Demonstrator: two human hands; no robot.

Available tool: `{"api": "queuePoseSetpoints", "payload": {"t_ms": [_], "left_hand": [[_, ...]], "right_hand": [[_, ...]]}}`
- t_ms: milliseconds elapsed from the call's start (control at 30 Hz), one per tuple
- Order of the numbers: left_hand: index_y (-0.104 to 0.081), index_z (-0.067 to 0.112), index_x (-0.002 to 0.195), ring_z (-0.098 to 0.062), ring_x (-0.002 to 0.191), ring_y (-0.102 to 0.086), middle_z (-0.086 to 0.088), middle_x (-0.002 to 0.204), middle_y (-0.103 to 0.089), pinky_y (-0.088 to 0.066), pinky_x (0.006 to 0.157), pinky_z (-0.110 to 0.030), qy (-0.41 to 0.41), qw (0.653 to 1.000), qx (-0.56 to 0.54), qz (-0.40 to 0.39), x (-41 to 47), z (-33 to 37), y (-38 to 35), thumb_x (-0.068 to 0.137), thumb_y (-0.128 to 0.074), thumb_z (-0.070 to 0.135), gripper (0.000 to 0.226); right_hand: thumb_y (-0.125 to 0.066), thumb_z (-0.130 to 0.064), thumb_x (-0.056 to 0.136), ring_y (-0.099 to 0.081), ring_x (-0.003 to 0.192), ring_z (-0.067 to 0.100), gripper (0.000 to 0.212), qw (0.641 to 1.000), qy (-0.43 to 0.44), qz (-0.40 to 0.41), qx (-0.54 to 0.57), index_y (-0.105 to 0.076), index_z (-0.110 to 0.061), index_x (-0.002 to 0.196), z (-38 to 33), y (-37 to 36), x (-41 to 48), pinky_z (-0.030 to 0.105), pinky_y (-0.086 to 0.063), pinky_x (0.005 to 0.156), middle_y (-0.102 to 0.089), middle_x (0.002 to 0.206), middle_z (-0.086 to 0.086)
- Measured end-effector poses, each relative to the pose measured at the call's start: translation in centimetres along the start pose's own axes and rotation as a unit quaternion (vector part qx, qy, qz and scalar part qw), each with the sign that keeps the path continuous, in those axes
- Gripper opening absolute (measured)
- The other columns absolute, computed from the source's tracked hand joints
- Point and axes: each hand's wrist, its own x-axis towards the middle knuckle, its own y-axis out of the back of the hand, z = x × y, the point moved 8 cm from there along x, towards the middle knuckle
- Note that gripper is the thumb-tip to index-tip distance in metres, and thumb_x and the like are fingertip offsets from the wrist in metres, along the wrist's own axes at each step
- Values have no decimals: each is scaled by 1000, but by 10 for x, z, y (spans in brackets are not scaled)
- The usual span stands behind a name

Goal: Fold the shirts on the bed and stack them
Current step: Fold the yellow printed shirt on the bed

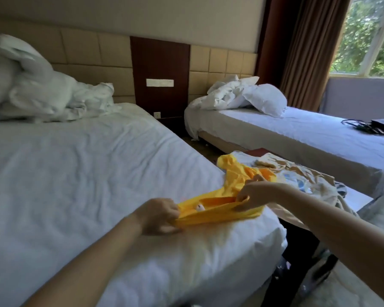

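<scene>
A yellow shirt [217,209] stretches from the near bed's right edge back toward a small table. My left hand [159,216] pinches one end of its bunched edge over the white sheet. My right hand [256,193] grips the same edge a little further right, so the cloth is pulled taut between them. The rest of the shirt [237,173] trails crumpled behind my right hand. A beige shirt [304,176] and other clothes lie heaped on the table to the right.
The near bed [75,173] has a wide bare sheet, with a crumpled duvet [38,91] at its head. A second bed [297,134] stands beyond a narrow aisle, with pillows and a dark bag [381,125]. A dark table leg [293,262] stands beside the bed corner.
</scene>
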Motion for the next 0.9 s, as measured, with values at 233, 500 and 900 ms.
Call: {"api": "queuePoseSetpoints", "payload": {"t_ms": [233,500,900], "left_hand": [[-58,13,54,-21,53,-57,0,55,-54,-38,40,-22,176,972,134,83,-110,-81,106,81,-41,35,39],[-70,13,91,-18,91,-59,-7,98,-66,-47,75,-27,499,703,-396,317,-234,-128,177,96,-47,13,24],[-46,23,60,-12,76,-48,0,79,-49,-34,79,-28,413,885,14,-215,-241,-99,229,74,-52,68,48]], "right_hand": [[-54,-54,84,-49,84,4,31,976,141,-30,165,-61,-24,87,-151,44,20,23,-38,81,-55,87,-8],[-20,-40,101,-38,133,17,54,898,199,-116,374,-38,-6,140,-281,80,17,21,-28,104,-39,144,3],[-26,-61,93,-51,111,15,53,923,101,357,-103,-56,-27,122,-237,247,8,34,-24,95,-61,119,-4]]}}
